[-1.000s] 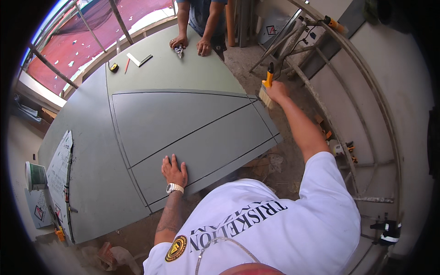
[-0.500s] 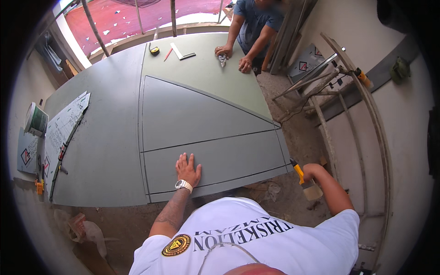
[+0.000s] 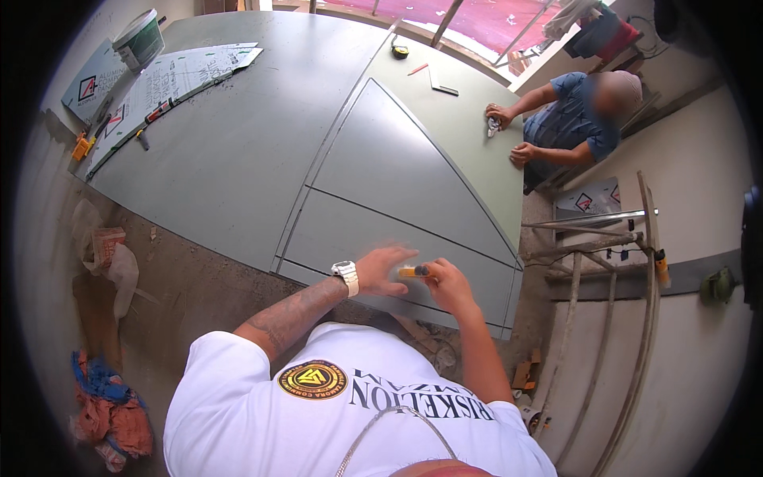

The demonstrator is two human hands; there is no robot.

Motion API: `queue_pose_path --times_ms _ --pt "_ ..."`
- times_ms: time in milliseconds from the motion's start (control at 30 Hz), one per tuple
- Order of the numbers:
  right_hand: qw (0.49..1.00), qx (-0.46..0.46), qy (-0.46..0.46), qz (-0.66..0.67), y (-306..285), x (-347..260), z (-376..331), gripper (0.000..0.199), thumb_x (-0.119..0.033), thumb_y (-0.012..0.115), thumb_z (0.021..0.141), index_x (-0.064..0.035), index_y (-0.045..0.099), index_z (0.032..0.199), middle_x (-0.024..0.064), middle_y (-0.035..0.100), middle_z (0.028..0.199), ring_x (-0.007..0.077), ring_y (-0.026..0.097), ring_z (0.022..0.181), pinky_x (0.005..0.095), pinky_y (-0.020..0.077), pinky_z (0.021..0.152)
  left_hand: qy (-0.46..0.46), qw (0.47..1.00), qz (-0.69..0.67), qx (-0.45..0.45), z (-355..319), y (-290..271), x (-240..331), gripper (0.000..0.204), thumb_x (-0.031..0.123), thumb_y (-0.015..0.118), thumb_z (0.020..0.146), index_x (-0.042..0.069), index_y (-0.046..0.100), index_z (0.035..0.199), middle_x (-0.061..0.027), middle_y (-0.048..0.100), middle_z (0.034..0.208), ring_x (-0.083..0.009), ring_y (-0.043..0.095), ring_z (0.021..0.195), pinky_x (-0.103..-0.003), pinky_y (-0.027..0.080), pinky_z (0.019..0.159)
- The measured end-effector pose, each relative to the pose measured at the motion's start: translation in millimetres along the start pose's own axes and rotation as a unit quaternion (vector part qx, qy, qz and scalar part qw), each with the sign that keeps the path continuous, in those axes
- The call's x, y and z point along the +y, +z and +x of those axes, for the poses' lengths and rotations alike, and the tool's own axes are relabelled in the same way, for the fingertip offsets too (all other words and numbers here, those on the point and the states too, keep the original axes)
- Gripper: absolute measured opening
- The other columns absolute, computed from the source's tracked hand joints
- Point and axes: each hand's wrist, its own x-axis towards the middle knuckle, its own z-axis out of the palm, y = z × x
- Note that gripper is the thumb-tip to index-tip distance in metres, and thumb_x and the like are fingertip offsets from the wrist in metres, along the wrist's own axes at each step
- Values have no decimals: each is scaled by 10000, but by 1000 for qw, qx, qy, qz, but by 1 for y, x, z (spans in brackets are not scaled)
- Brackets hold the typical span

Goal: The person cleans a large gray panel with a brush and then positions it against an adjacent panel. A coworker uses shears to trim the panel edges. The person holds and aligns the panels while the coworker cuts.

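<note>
Before you on the table (image 3: 214, 151) lie one grey panel (image 3: 385, 163), one tape measure (image 3: 400, 52), one red pencil (image 3: 418, 69) and one square (image 3: 445, 90). Your right hand (image 3: 449, 286) grips one yellow-handled brush (image 3: 413, 272) over the panel's near part; your blurred left hand (image 3: 380, 270) is spread just beside it, though whether it touches the panel you cannot tell.

The left head-worn fisheye camera is looking steeply down and forward from above the wearer's white shirt (image 3: 318, 421), which is filling the lower foreground at close range. It is facing across the grey panel (image 3: 369, 151) at middle distance, taking in a co-worker (image 3: 566, 127) farther off, upper right. Straight edges are bending toward the view's rim.
</note>
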Motion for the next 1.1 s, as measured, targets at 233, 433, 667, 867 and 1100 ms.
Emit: queue_pose_path --times_ms 233,433,667,867,1100 --pt "980 190 -20 54 73 56 55 480 -242 758 966 -54 661 1397 209 684 1337 428 593 1336 500 466 1144 -89 996 -3 -3 3 -44 -20 311 194 748 943 46 650 1199 -173 741 1051 -404 712 979 -478 563 842" --pt "954 241 92 -151 131 126 58 581 -322 697 991 -90 557 1505 167 490 1538 387 409 1496 537 336 1223 -102 988 95 69 97 -107 -104 356 243 793 906 58 571 1114 -178 717 948 -398 714 883 -473 571 770" --pt "959 206 130 -144 129 129 62 639 -396 707 954 -131 553 1515 161 474 1536 389 390 1511 552 304 1235 -137 969 154 139 232 -186 -205 341 227 728 899 8 641 1146 -239 761 1032 -444 730 992 -494 590 854" --pt "960 203 144 -131 120 125 52 646 -369 729 922 -120 570 1496 175 500 1513 414 425 1480 568 326 1209 -182 939 282 74 311 -287 -185 447 158 665 861 -11 650 1275 -256 760 1148 -447 726 1086 -499 589 973" --pt "963 198 138 -117 117 131 43 640 -372 719 928 -123 578 1501 178 490 1523 415 411 1490 582 314 1216 -132 920 291 226 409 -320 -252 570 269 649 895 73 582 1426 -208 749 1287 -410 716 1186 -487 565 1059"
